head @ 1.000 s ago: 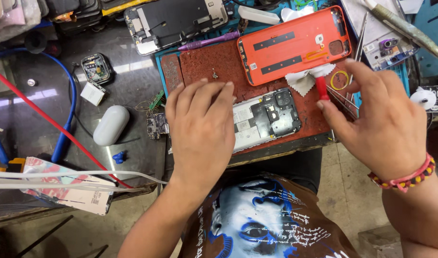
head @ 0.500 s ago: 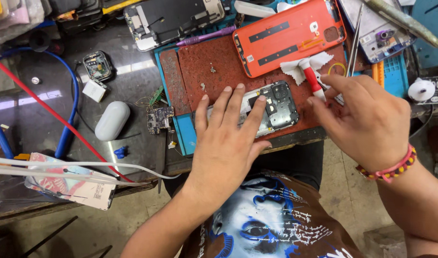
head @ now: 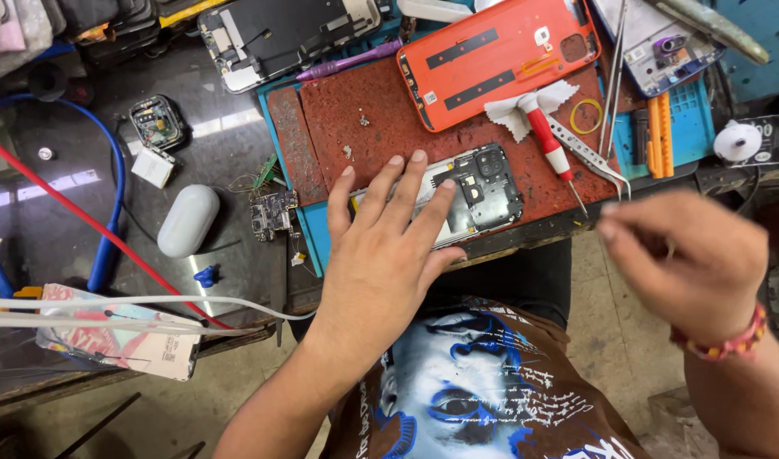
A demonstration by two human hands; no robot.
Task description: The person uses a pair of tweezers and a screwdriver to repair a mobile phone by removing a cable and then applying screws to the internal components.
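Head view: left hand [head: 389, 255] flat on opened phone [head: 474, 191], right hand [head: 691, 263] off.

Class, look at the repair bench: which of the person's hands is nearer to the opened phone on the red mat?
Left. The left hand lies flat on the opened phone, fingers across it. The right hand is off the bench edge, apart from the phone.

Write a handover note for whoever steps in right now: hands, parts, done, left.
Left hand: flat on the opened phone, pinning it to the red mat.
Right hand: off the bench edge, blurred; whether it holds anything is unclear.
Parts: orange back cover lies off, at the mat's top. Red screwdriver rests on a white cloth, tweezers beside it.
Done: cover removed, internals exposed.
Left: the phone is not closed up; the cover is not refitted.
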